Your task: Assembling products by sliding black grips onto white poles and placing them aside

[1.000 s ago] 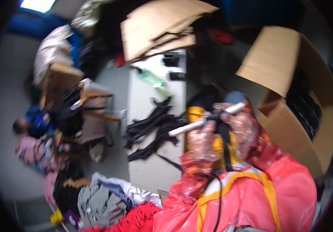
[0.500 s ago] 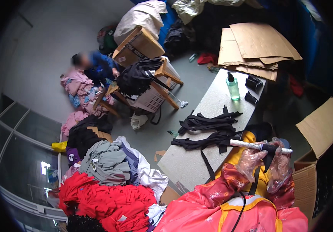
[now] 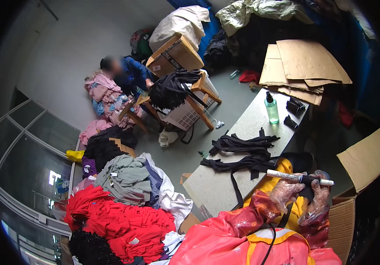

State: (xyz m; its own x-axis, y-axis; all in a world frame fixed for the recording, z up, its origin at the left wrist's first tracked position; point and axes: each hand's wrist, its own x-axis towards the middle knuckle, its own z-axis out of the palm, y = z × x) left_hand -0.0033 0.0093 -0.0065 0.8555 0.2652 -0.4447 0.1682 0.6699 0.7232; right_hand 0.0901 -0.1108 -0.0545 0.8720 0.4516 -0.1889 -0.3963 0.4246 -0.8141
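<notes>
In clear plastic gloves, my left hand (image 3: 286, 193) and my right hand (image 3: 318, 199) are both closed on a white tube (image 3: 281, 175) held crosswise above my lap. Black fabric strip (image 3: 305, 179) is wrapped around the tube between my hands, and a black length hangs down below them. Which fingers pinch the strip is hard to make out. Left of my hands, more black strips (image 3: 243, 143) lie in loose bundles on the grey bench (image 3: 212, 190). One strip trails off the bench's near side.
A green spray bottle (image 3: 271, 109) and small black rolls (image 3: 294, 106) stand at the bench's far end, near stacked cardboard (image 3: 313, 62). An open carton (image 3: 346, 216) is at my right. Red clothes (image 3: 119, 223) are heaped at left. Another person (image 3: 132, 73) sits beyond, by a stool.
The whole view has shifted, so the far room sits lower and further right. My hands have dropped slightly in the picture, still holding the tube with the black strip around it.
</notes>
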